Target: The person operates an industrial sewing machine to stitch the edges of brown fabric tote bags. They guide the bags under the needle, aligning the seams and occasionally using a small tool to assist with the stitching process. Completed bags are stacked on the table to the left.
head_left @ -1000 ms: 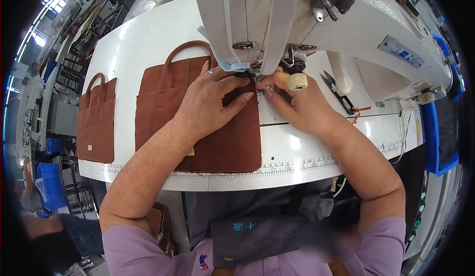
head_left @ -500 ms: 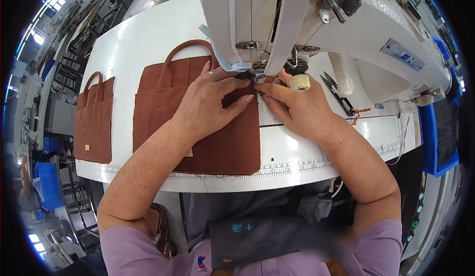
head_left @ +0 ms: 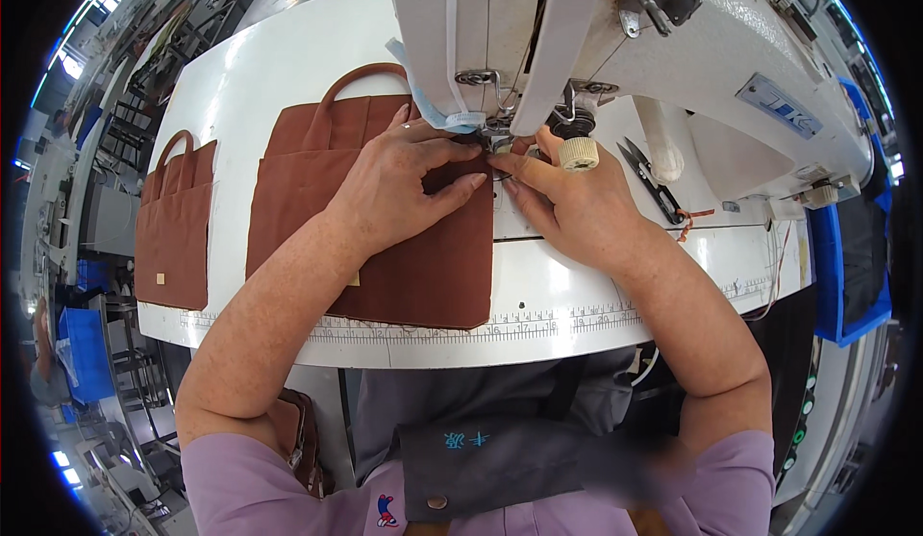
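Note:
A brown bag piece with a looped handle lies on the white table, its right edge running up to the needle area of a sewing machine. My left hand rests on its upper part, thumb and index finger spread apart. Close to the needle, my right hand has its index finger and thumb at the piece's right edge; its other fingers are partly hidden behind the machine's cream knob. A small yellowish tab on the bag piece shows beside my left forearm.
A smaller-looking brown bag piece with a handle lies at the table's left. Black thread snips are right of my right hand. A ruler strip follows the table's front edge. A blue bin stands beyond the right end.
The whole view has shifted slightly, with the table and bag pieces a little further left and up. Both hands keep nearly the same places on the bag piece beside the needle.

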`<state>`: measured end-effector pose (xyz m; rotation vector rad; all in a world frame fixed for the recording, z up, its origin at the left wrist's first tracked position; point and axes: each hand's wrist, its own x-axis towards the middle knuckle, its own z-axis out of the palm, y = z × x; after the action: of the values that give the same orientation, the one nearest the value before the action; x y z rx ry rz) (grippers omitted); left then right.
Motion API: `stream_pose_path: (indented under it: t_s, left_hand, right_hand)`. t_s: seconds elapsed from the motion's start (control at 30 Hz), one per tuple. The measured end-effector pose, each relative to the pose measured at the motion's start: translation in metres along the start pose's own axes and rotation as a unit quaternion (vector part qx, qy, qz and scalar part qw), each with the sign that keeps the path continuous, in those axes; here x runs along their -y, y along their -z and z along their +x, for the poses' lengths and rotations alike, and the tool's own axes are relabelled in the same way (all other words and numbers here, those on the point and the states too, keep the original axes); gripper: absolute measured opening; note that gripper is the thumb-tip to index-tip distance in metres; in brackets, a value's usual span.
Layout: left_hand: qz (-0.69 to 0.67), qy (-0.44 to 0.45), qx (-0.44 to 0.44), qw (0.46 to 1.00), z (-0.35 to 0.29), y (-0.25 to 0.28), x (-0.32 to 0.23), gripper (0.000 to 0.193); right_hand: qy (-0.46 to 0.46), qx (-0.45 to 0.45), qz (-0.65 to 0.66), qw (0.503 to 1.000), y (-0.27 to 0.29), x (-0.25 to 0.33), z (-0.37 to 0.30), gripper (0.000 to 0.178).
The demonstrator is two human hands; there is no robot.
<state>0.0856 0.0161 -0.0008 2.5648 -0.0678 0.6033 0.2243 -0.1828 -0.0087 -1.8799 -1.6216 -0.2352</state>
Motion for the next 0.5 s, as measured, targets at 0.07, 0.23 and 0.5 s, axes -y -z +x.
stream_pose_path:
  t_s: [0.07,0.23,0.5]
  left_hand:
    - [0.006,-0.007,-0.003,1.0,0.001,0.0,0.001,0.029]
    - [0.012,0.013,0.017,1.0,0.003,0.0,0.002,0.03]
    - [0.016,0.026,0.025,0.999,0.003,0.001,0.004,0.032]
  right_hand:
    - [0.002,-0.003,-0.003,1.0,0.0,0.0,0.001,0.026]
    - [0.003,-0.001,-0.033,0.999,0.0,-0.001,0.0,0.026]
    - [-0.118,0.0,0.15,0.982,0.011,0.0,0.002,0.017]
